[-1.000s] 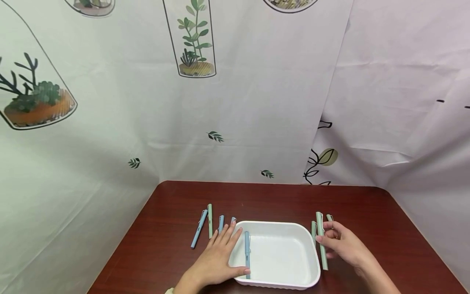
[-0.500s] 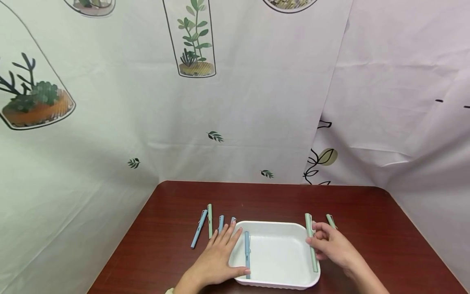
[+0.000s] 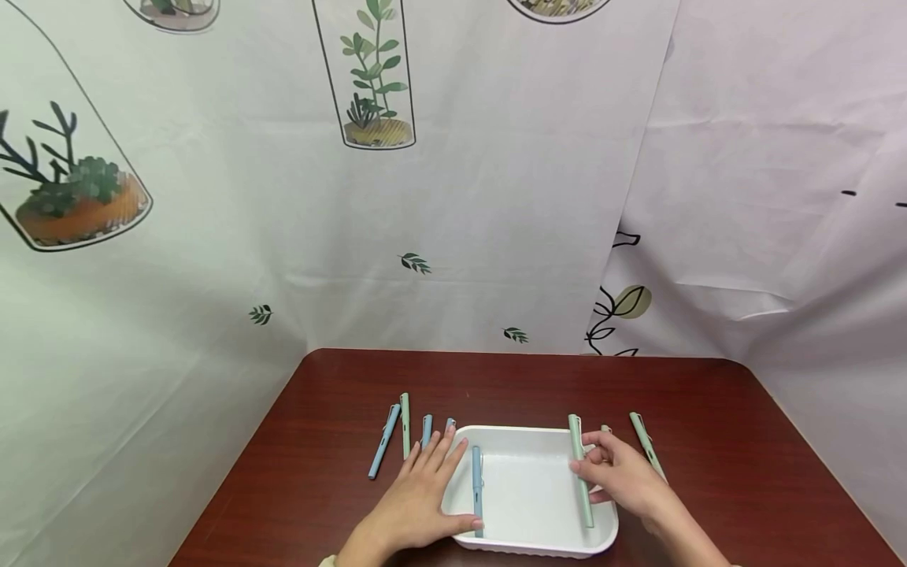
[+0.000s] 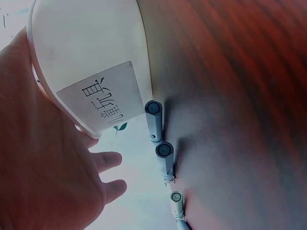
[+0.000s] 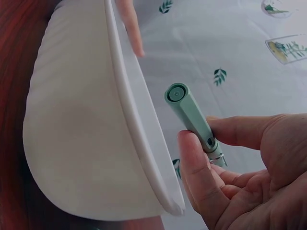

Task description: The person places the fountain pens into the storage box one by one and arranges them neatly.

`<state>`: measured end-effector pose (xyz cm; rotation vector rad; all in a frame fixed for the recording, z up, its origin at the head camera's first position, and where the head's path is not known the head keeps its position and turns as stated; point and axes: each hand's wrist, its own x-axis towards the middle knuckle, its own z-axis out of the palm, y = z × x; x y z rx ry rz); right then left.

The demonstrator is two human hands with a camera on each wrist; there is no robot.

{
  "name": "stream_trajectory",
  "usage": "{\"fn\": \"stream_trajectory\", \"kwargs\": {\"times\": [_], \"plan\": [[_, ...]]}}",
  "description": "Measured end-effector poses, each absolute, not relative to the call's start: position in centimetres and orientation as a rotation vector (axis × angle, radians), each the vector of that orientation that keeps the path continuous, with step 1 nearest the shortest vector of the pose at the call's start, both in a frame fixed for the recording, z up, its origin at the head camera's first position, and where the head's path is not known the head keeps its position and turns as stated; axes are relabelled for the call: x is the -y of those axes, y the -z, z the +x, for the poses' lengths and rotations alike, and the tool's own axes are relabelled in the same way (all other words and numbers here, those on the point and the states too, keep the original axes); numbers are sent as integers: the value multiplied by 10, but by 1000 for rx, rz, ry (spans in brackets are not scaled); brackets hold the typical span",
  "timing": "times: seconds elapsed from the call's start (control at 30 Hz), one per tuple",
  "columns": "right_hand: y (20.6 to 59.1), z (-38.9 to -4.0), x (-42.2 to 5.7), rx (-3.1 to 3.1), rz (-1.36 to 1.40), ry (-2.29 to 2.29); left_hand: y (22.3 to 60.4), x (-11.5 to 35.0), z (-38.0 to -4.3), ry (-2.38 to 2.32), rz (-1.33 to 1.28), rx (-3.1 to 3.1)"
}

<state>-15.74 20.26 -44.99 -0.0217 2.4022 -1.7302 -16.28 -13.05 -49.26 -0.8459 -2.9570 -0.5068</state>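
A white tray [image 3: 531, 549] stands at the table's near edge, with one blue pen [image 3: 477, 480] lying along its left side. My left hand [image 3: 418, 504] rests on the tray's left rim, fingers straight and spread, thumb tip by the blue pen's lower end. My right hand [image 3: 623, 476] pinches a green pen [image 3: 576, 441] between thumb and fingers above the tray's right part. In the right wrist view, the green pen [image 5: 192, 115] points its round end toward the camera, beyond the tray's rim [image 5: 139, 139].
Left of the tray lie a blue pen [image 3: 385, 441], a green pen [image 3: 405, 425] and two more blue pens partly hidden by the left hand. On the right, one green pen [image 3: 646, 441] lies on the brown table [image 3: 716, 417]; another green pen [image 3: 605, 428] shows only its tip.
My right hand has carried the green pen leftward from outside the tray's right edge to over its inside. The left hand has stayed in place.
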Motion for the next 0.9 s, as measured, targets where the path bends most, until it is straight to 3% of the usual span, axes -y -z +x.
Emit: {"fn": "stream_trajectory", "kwargs": {"times": [0.9], "plan": [[462, -159, -167, -2313, -144, 1777, 491, 130, -162, 516, -833, 2961]]}}
